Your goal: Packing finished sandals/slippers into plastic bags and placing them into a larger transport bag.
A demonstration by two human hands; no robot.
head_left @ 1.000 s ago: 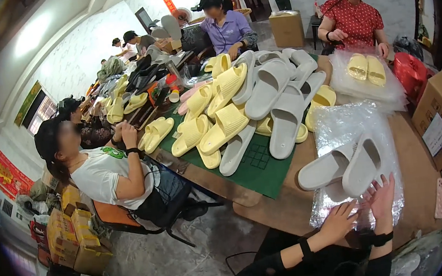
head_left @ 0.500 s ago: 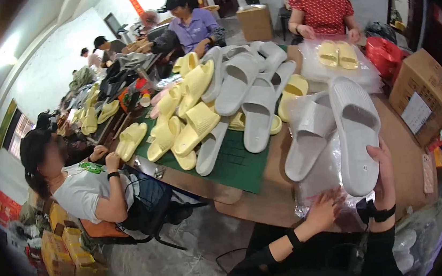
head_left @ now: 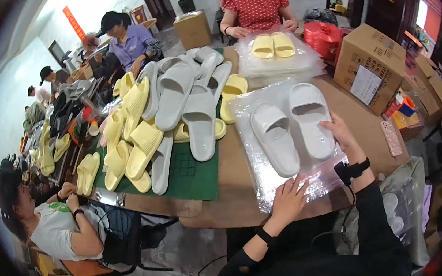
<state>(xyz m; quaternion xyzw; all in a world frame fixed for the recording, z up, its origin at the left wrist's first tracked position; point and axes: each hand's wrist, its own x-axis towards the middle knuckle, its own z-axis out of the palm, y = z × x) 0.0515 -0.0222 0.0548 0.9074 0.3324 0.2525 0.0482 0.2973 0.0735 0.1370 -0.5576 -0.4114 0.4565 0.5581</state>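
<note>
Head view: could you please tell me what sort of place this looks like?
Probably a small slipper packing workshop. Loose grey and yellow slippers are piled on a long table, a white pair lies on clear plastic bags by the person's hands, and cardboard boxes stand nearby.

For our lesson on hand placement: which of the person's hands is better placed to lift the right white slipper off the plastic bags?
Right. The right hand already touches the right white slipper; the left hand rests flat on the plastic bags, away from it.
</note>
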